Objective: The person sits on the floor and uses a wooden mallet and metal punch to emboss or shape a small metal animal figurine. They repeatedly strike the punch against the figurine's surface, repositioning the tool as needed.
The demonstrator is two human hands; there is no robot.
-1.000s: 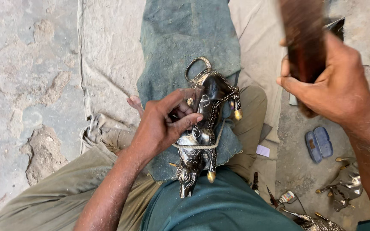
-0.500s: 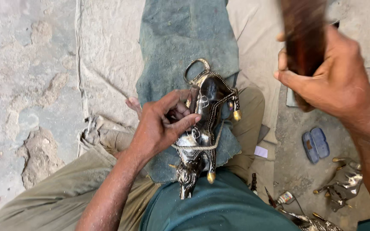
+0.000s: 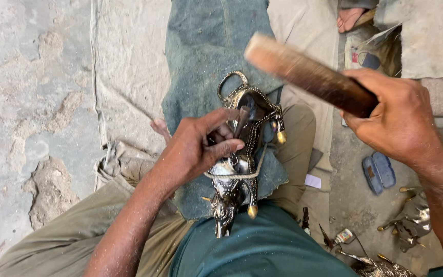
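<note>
A dark metal animal figurine (image 3: pixel 239 174) with brass-tipped legs lies on a blue denim cloth (image 3: pixel 211 56) across my lap. My left hand (image 3: pixel 196 149) pinches a thin metal punch (image 3: pixel 241 120) upright against the figurine's back. My right hand (image 3: pixel 396 115) grips a brown wooden mallet (image 3: pixel 303 74), whose blurred pale end is tilted down toward the punch and hangs just above it.
A cord (image 3: pixel 234 176) is tied round the figurine's middle. More metal figurines (image 3: pixel 408 225) and small tools (image 3: pixel 329 238) lie on the ground at the right, beside a blue sandal (image 3: pixel 379 172). Another person's bare foot (image 3: pixel 352 18) is at the top right. Cracked concrete (image 3: pixel 32 128) fills the left.
The mallet has swung down from upright at the top of view to a slant over the punch. My left hand and the figurine have stayed put.
</note>
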